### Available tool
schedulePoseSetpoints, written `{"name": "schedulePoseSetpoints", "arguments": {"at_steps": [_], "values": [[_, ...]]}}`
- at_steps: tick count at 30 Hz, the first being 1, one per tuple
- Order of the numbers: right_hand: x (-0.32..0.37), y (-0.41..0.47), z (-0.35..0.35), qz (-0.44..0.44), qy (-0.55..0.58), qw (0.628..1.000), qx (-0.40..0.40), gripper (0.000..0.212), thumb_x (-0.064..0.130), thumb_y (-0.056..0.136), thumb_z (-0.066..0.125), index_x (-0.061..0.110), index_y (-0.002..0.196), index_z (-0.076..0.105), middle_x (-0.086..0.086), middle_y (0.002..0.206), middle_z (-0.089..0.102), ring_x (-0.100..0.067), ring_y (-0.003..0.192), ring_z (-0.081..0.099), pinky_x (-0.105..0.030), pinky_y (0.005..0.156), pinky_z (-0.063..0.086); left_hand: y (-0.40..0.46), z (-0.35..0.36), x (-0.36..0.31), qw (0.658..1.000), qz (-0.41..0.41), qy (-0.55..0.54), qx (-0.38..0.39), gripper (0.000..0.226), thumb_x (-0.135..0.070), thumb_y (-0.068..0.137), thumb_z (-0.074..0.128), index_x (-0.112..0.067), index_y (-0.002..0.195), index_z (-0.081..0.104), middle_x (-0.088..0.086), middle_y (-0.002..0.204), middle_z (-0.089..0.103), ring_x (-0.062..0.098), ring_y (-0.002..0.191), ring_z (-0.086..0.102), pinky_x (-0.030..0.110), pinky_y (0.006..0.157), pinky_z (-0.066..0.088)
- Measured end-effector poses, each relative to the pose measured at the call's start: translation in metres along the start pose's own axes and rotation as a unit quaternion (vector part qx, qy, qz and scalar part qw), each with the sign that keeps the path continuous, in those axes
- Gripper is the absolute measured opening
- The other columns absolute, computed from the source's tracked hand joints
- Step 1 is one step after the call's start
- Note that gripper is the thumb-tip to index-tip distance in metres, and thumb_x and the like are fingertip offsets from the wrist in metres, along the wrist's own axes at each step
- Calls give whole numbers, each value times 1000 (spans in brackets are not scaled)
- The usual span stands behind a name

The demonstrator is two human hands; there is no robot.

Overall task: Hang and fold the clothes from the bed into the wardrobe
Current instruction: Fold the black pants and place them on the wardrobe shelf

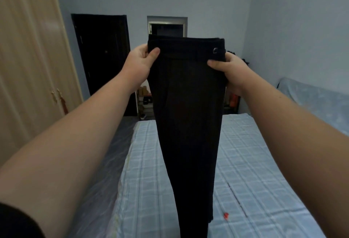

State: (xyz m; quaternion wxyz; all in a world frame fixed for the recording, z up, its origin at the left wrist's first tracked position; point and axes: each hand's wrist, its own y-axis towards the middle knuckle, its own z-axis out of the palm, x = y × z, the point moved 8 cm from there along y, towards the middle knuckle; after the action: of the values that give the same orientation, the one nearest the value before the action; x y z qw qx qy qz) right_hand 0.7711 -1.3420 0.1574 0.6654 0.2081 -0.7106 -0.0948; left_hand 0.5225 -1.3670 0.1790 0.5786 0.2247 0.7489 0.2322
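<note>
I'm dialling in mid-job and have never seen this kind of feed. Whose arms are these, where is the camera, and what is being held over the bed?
There is no machine here: a person wears one wide-angle camera on the head, so you look forward and down along their own two bare arms. The left hand and right hand each pinch one end of the waistband of dark trousers, which hang straight down in front. Below is the bed with a pale blue checked sheet; a small red item, too small to identify, lies on it. The beige wardrobe stands left, doors shut.

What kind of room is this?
Most likely a bedroom: a bed with a checked blue sheet, a tall beige wardrobe beside it, and dark trousers held up by both hands.
</note>
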Motion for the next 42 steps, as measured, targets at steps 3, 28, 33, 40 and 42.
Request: {"name": "schedulePoseSetpoints", "arguments": {"at_steps": [3, 28, 33, 40, 42], "values": [[14, -10, 2, 23, 19, 999, 28, 37, 13, 93, 60, 12, 129, 61, -9, 124, 70, -27, 113, 68, -42, 94, 55, -5, -3, -21, 1000, 16, -23, 14, 30, -24, 103, 47, -7, 126, 58, 1, 113, 70, 4, 99, 69, 16, 76, 55], [-274, 113, -35, 227, 41, 973, -27, 48, -2, 82, 52, 15, 126, 62, -13, 128, 65, -32, 116, 63, -49, 100, 52, 81, 73, 276, 980, -198, -3, 23, 28, -21, 98, 59, -13, 125, 59, 5, 116, 70, 15, 104, 69, 26, 85, 57], [-342, 153, -38, 232, -32, 972, -27, 44, -7, 80, 60, 16, 117, 64, -9, 115, 69, -27, 107, 66, -46, 93, 55, 83, 80, 358, 971, -240, 2, -3, 23, -23, 93, 65, -20, 116, 67, 4, 113, 72, 19, 105, 69, 40, 96, 54], [-422, 113, -20, 236, -124, 964, 7, 33, 0, 74, 69, 25, 95, 62, -4, 92, 66, -28, 93, 66, -39, 74, 55, 34, 84, 421, 952, -292, 87, 40, 24, -5, 88, 69, -28, 95, 65, -4, 97, 69, 11, 89, 68, 25, 80, 53], [-439, 83, -8, 234, -141, 962, 21, 35, -4, 77, 68, 21, 100, 60, 2, 88, 62, -19, 87, 62, -30, 71, 50, 5, 86, 432, 943, -307, 111, 70, 23, -1, 87, 69, -23, 95, 64, -3, 93, 67, 6, 84, 66, 19, 76, 52]]}}
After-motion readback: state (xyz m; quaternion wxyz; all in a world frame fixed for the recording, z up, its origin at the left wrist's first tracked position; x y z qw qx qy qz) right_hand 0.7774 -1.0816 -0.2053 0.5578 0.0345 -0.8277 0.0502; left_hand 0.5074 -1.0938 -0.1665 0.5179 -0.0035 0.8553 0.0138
